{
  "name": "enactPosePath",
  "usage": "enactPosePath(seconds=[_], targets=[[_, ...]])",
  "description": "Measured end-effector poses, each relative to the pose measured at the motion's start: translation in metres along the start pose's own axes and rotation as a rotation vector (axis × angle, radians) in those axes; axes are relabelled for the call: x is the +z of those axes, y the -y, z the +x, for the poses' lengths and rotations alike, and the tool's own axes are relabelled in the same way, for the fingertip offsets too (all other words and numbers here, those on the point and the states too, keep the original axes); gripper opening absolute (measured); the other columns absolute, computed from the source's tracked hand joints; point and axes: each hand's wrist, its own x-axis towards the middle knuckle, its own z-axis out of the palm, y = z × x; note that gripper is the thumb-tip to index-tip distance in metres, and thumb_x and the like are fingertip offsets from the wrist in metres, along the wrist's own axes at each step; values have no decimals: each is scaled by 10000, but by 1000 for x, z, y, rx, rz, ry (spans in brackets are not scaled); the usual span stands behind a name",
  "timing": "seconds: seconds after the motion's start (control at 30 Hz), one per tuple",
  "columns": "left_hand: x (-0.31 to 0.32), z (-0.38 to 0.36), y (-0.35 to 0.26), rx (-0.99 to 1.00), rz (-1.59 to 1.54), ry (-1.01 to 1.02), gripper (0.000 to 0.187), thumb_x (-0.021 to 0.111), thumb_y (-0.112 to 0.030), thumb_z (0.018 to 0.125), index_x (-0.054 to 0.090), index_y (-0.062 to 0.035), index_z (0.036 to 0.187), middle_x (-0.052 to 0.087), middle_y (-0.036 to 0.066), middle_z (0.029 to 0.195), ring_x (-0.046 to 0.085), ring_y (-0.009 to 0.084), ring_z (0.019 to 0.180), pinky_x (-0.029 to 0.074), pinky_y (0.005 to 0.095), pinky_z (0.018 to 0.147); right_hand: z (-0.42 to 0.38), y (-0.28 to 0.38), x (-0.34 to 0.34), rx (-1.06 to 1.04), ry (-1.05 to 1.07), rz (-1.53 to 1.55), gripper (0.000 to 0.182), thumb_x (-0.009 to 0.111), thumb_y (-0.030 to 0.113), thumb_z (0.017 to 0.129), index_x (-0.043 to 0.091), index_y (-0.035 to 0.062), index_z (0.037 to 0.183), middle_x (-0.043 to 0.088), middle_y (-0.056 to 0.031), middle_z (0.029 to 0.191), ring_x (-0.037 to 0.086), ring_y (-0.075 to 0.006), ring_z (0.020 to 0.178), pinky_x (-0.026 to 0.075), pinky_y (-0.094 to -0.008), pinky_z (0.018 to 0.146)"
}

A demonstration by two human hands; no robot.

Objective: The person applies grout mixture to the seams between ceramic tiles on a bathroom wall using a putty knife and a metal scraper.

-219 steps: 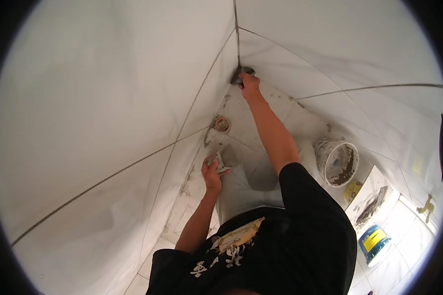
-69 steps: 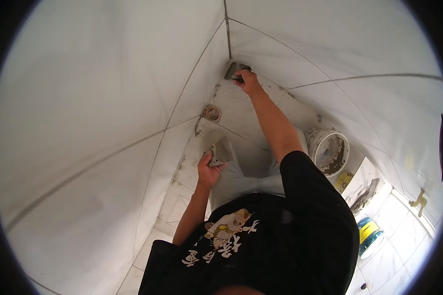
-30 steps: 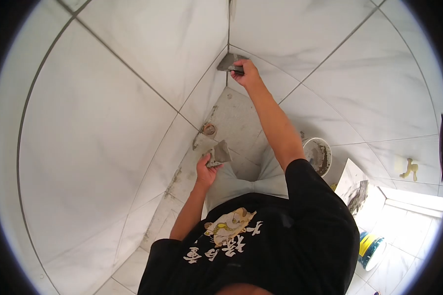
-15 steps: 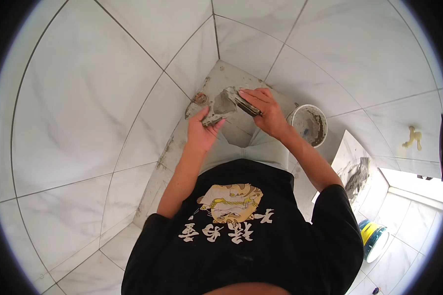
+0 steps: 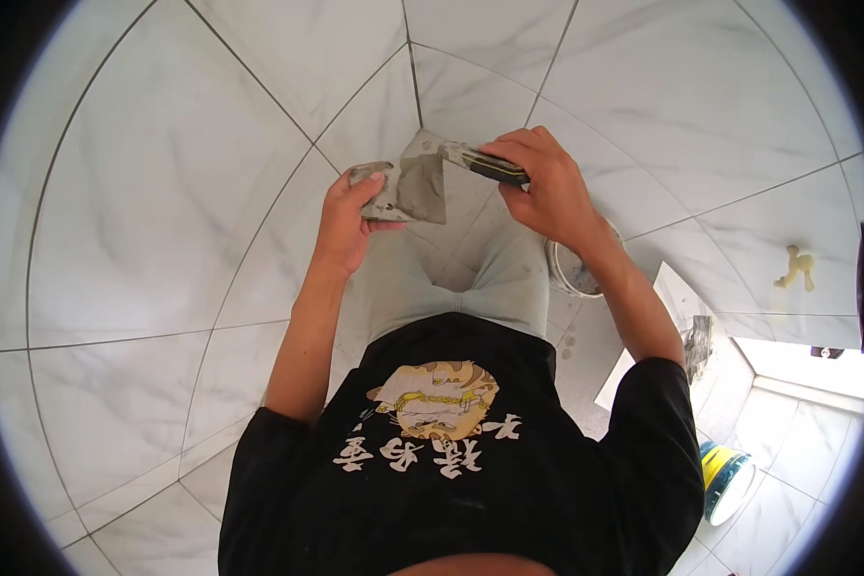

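Observation:
My left hand (image 5: 348, 216) grips a flat, stained plate (image 5: 376, 205) by its left end, thumb on top and fingers underneath. A patch of wet grey mortar (image 5: 420, 189) covers the plate's right part. In my right hand (image 5: 552, 187) is a putty knife (image 5: 497, 165) with a black and yellow handle, fingers wrapped round it. Its grey-coated blade points left, close to the plate's upper right corner. Both tools are held up in front of my lap, over the corner of the floor.
A white bucket (image 5: 568, 276) with grey residue stands beside my right forearm, partly hidden by it. A loose tile piece (image 5: 670, 288) with grey smears is at the right. A yellow and blue bucket (image 5: 725, 475) stands lower right. Marbled tile walls (image 5: 163, 192) meet ahead.
My left hand has moved left and up and turned the plate, so its mortar patch faces me. My right hand has moved right and up, drawing the putty knife outward.

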Motion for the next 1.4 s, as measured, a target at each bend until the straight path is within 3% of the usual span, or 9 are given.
enactPosePath(seconds=[0.43,0.53,0.6,0.73,0.9,0.97,1.1,1.17,1.4], targets=[[13,36,0,104,208,-83,292,591,-239,950,603,-23,1147,662,70,1005,661,161,873,590,341,650,7,-17,18,24,172,19,420,600,-74,685,700,41,1075,669,-98,1031,596,-301,932,525,-392,796],[8,56,1,113,175,-143,301,596,-249,947,605,-25,1148,673,77,1011,674,169,859,591,340,647,8,-34,22,66,272,133,381,607,-60,688,700,24,1049,686,-82,963,619,-255,879,521,-357,778],[4,65,-1,127,132,-179,297,596,-250,946,607,-23,1137,672,79,1008,675,172,852,591,341,645,9,-51,28,460,352,572,284,622,-36,689,694,-15,962,683,-72,846,621,-195,766,507,-327,713],[-6,77,-4,52,162,-146,293,589,-240,946,599,-13,1131,672,83,1016,673,172,848,601,338,648,19,-78,39,821,361,933,172,640,-11,708,674,-26,877,657,-60,766,595,-148,680,487,-313,637],[-13,82,-3,0,220,-98,308,591,-228,942,586,-1,1150,674,88,1026,676,182,864,607,346,651,32,-94,57,915,125,1255,136,641,1,750,665,-5,884,665,-63,776,596,-162,655,490,-323,584],[-27,85,20,2,-7,-119,311,597,-225,933,585,-23,1169,682,88,1039,690,198,895,607,363,644,40,-104,71,978,27,1318,150,647,6,762,654,0,912,660,-59,803,595,-165,679,497,-327,596],[-93,87,129,-130,-298,-193,313,598,-234,925,580,-72,1192,685,88,1075,707,211,880,614,378,643,52,-150,155,1217,-221,1554,170,676,36,791,606,48,946,609,-72,907,577,-185,819,534,-364,677],[-112,76,179,-201,-178,-306,311,586,-222,933,565,-65,1202,681,81,1055,704,207,874,619,374,645,69,-177,207,1283,-380,1636,197,664,23,794,569,48,965,579,-92,922,560,-220,817,534,-385,670],[-122,64,208,-201,-140,-300,306,562,-194,954,542,-40,1218,665,93,1059,692,213,897,620,385,649,133,-235,299,1358,-423,1728,207,653,12,786,539,34,956,570,-126,919,559,-266,805,536,-400,651]])
